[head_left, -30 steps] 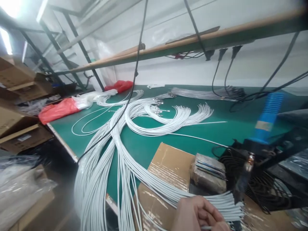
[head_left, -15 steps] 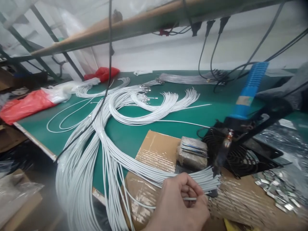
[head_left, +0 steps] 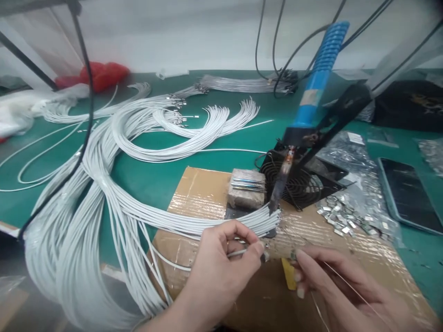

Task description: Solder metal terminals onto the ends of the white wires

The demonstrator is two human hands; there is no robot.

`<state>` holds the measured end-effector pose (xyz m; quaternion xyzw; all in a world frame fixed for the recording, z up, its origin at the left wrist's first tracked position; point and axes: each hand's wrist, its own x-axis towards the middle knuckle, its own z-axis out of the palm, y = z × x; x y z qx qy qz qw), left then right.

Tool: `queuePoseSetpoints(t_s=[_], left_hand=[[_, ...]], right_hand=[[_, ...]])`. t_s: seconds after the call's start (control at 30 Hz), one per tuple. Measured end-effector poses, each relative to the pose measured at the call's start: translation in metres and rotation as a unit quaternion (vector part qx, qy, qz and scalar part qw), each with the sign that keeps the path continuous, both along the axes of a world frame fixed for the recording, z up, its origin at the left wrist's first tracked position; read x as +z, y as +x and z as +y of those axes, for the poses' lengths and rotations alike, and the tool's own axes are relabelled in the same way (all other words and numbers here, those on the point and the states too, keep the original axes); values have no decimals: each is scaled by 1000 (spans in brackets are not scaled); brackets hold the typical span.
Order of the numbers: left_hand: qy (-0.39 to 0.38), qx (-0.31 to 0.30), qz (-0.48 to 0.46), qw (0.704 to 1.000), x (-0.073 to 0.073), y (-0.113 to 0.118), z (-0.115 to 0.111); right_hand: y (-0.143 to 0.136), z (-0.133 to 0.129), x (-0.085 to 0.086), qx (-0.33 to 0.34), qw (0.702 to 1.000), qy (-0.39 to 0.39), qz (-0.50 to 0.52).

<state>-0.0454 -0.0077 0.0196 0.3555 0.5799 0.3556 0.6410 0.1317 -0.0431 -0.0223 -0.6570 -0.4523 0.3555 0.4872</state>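
My left hand (head_left: 224, 263) is closed in a pinch on a white cable (head_left: 237, 252), whose end shows past the thumb beside a small, blurred metallic part. To its right, my right hand (head_left: 346, 286) is closed too. A thin solder wire (head_left: 351, 286) runs through its fingers, and a tiny piece, too small to name, shows at the fingertips. Beyond the left hand lies a bundle of white cables (head_left: 194, 223), its cut ends under the dark tip of a soldering iron (head_left: 313, 90) with a blue handle. The iron leans down in a black holder.
Cardboard (head_left: 197, 189) covers the green table (head_left: 155, 184) here. On it stands a grey block (head_left: 246, 189) with metal rods. Small metal connectors (head_left: 341, 214) are heaped right of a black fan (head_left: 294, 180). A phone (head_left: 410, 193) lies far right; a black cord (head_left: 90, 92) hangs at left.
The view has swung right and down. My right hand has come into view with the solder wire. My left hand still pinches the cable, now with a small metallic part at its end.
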Motion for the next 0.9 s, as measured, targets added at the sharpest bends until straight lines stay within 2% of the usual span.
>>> queuePoseSetpoints(t_s=[0.07,0.23,0.4,0.5,0.77,0.9], left_hand=[[14,-6,1,1000,-1,0,-1],[22,-1,-12,1000,-5,-1,-6],[34,-6,-16,999,-11,0,-10],[39,-1,-9,999,-13,1,-12],[33,20,-15,999,3,6,-11],[40,42,-7,998,2,11,-11]], right_hand=[[-1,0,1,32,999,2,32],[-12,0,7,43,991,-30,120],[-28,-1,17,-23,976,-82,201],[-33,-2,20,-32,966,-99,235],[-33,-2,22,-31,958,-120,258],[-33,-2,23,-38,960,-127,246]])
